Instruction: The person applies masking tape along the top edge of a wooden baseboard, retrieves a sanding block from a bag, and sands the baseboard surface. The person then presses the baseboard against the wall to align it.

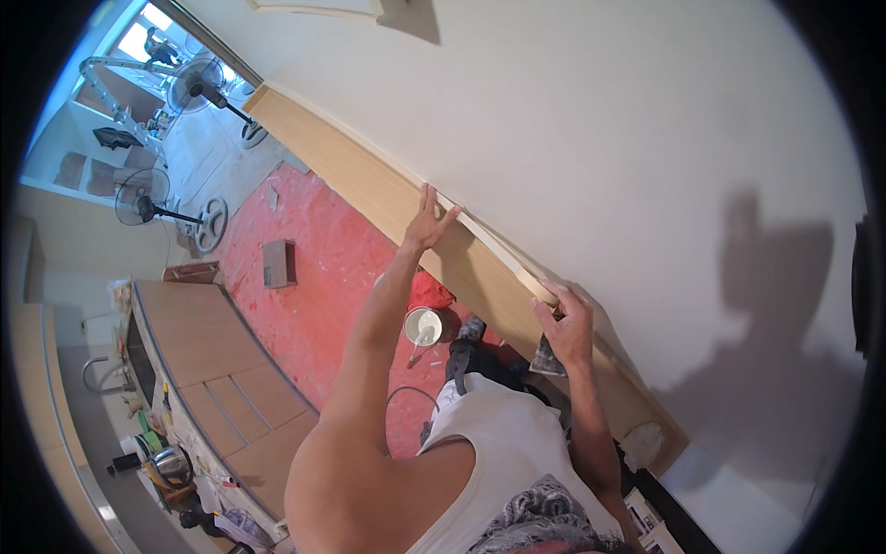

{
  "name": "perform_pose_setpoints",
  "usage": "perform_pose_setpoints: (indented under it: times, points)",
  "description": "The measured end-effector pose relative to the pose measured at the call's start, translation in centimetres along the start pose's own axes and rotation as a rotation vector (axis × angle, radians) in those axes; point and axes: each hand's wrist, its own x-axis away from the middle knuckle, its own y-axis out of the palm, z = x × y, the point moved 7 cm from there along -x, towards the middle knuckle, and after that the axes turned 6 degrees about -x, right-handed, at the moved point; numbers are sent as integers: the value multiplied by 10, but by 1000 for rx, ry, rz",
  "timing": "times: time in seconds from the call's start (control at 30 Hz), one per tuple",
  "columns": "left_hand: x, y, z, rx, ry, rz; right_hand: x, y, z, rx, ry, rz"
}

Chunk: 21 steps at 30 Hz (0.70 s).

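Note:
A strip of pale masking tape point(487, 240) runs along the seam between the white wall and a light wood-grain ledge point(346, 175). My left hand point(427, 224) lies at the strip's far end, fingers stretched out and thumb apart, pressing at the seam. The tape roll point(534, 285) is at the strip's near end. Closed around the roll's edge is my right hand point(568, 328), held close to the wall. Between the two hands the strip looks taut.
Below the ledge, a paint bucket point(425, 326) stands on the red floor beside a red bag point(429, 291). A grey box point(279, 264) lies farther left. Two standing fans point(138, 198) and a ladder point(115, 106) are at the back left. A cluttered kitchen counter point(208, 443) lines the left.

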Motion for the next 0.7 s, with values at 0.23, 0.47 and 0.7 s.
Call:
perform_pose_setpoints:
  times: [0.23,0.47,0.7]
  points:
    - [7,2,15,-17,-35,10,2,-9,17,121,-43,29]
    - [7,8,14,-137,-23,83,5,-7,41,155,28,17]
    - [9,11,13,-161,-20,142,2,-6,41,154,-39,34]
